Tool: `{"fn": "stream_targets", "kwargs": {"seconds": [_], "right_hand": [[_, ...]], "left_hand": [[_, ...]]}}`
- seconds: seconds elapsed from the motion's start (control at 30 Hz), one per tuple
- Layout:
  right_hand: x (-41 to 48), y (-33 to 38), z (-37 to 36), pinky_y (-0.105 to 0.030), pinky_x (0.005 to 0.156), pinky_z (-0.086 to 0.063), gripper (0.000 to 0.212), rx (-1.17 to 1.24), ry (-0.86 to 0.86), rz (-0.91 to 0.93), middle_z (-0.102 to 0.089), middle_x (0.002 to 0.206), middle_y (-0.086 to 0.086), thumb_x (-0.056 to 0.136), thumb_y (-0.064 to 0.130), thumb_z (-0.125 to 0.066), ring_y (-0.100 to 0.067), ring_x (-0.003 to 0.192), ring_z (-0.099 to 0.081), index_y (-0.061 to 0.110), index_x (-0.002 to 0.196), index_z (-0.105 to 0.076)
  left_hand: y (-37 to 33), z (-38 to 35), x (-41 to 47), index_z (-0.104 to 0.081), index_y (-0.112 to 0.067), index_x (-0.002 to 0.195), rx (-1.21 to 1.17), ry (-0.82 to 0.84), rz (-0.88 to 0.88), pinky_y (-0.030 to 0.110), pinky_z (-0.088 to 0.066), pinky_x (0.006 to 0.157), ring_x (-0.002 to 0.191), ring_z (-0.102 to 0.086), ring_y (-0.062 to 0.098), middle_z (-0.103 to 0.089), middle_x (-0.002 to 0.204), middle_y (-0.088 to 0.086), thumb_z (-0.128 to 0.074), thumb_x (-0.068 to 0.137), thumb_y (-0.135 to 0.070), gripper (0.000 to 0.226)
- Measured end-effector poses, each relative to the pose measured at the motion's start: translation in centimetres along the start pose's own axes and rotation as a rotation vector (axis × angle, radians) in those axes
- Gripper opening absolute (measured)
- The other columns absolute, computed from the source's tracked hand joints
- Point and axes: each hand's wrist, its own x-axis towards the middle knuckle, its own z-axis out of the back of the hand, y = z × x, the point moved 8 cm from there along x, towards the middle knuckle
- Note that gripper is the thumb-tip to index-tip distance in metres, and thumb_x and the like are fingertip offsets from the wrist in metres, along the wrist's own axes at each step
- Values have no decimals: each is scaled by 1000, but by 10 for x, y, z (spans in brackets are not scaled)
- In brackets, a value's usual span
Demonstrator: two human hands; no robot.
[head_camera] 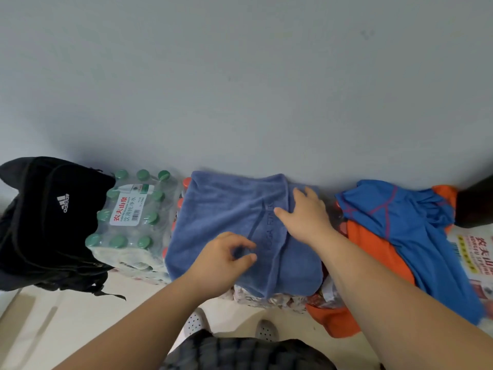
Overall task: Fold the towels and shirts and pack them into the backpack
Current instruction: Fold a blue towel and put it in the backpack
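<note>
Atop the red-cap bottle pack (pixel 179 203): blue towel (pixel 221 209), covers the pack top, far edge at the wall (pixel 240 76), near edge droops over the pack's front edge.
Towel fold: I see a raised ridge running from far edge to near edge, right of centre; embossed lettering beside it, too faint for me to read.
Left hand (pixel 226 259): on the towel near the pack's front edge, left of the ridge; grip nearly closed, fingers curled, thumb and forefinger pinching a small pucker of towel.
Right hand (pixel 306 214): on the towel towards the pack's far right corner; grip fully spread, fingers straight, palm pressed flat on the cloth, holding nothing.
Backpack (pixel 40 222): black, white logo, slumped at the far left, touching the green-cap bottle pack (pixel 130 217); I can't tell if it's unzipped.
Green-cap bottle pack: shrink-wrapped, between backpack and towel, just beside the red-cap pack.
Blue shirt (pixel 416 231): unfolded, crumpled, right of the towel, hanging over the front edge of the pack under it.
Orange shirt (pixel 373 247): under the blue shirt, bunched, its lower part hanging down towards the floor (pixel 66 316).
Printed pack (pixel 474 252): far right edge, part covered by the blue shirt.
White shoes (pixel 266 331): on the floor, in front of the towel's pack.
</note>
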Motion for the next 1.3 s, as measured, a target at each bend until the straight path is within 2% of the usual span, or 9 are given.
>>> {"fn": "stream_targets", "kwargs": {"seconds": [0.13, 0.23, 0.33, 0.43, 0.7, 0.9, 1.0, 1.17, 1.3], "right_hand": [[-15, 46, -11, -50, 119, -19, 75, -83, -92, 212, -6, 167, -5, 95, 56, -52, -32, 151, -10, 24, 157, -25], [-23, 89, -38, -47, 119, -17, 71, -159, -2, 386, -8, 167, -2, 96, 56, -51, -27, 151, -7, 27, 156, -28], [-28, 126, -65, -47, 117, -17, 67, -210, 113, 496, -14, 165, -1, 97, 58, -48, -27, 149, -12, 28, 154, -30], [-28, 161, -84, -48, 117, -19, 65, -250, 178, 558, -18, 164, -1, 98, 59, -43, -28, 148, -16, 31, 155, -29], [4, 212, -120, -54, 118, -15, 60, -374, 280, 425, -8, 166, -12, 98, 68, -29, -39, 149, -11, 47, 154, -26], [10, 220, -129, -53, 115, -23, 79, -501, 115, 295, -20, 160, -13, 95, 68, -34, -36, 145, -20, 18, 156, -27], [6, 226, -130, -52, 112, -28, 85, -459, 22, 273, -25, 156, -7, 95, 67, -38, -33, 141, -26, 13, 157, -22], [-7, 266, -138, -55, 111, -29, 86, -303, -56, 312, -11, 164, -1, 94, 66, -43, -30, 144, -21, 16, 159, -17], [-13, 306, -165, -56, 113, -27, 85, -206, -5, 372, -4, 166, 5, 95, 62, -47, -27, 149, -12, 18, 160, -12]], "left_hand": [[51, 53, -19, -70, -32, 81, 97, -283, 241, 19, -44, 74, 83, -61, 0, -68, 89, -17, -73, 86, -26, 9], [86, 89, -40, -64, -25, 85, 108, -474, 398, 29, -45, 68, 80, -62, 13, -66, 85, -9, -73, 85, -26, 8], [116, 101, -54, -61, -22, 105, 140, -477, 524, 34, -47, 70, 83, -61, 19, -63, 94, -3, -72, 85, -37, 27], [133, 96, -58, -60, -25, 104, 126, -368, 572, 37, -54, 70, 80, -61, 16, -63, 88, -6, -73, 84, -41, 29], [152, 93, -51, -54, -25, 84, -61, -347, 563, 37, -53, 57, 67, -63, 18, -68, 70, -5, -76, 74, -18, 25], [153, 86, -43, -52, -24, 84, -208, -162, 436, 30, -40, 51, 55, -51, 14, -66, 70, 3, -62, 70, -6, 25], [150, 96, -40, -48, -26, 89, -252, -36, 343, 30, -36, 51, 51, -44, 12, -63, 70, 10, -61, 72, -5, 30], [155, 140, -46, -44, -30, 91, -61, -23, 112, 35, -38, 55, 53, -41, 12, -50, 60, -3, -53, 73, -8, 30], [179, 179, -58, -54, -26, 83, 151, -79, 87, 36, -45, 60, 63, -51, 12, -56, 66, -8, -47, 73, -17, 16]]}}
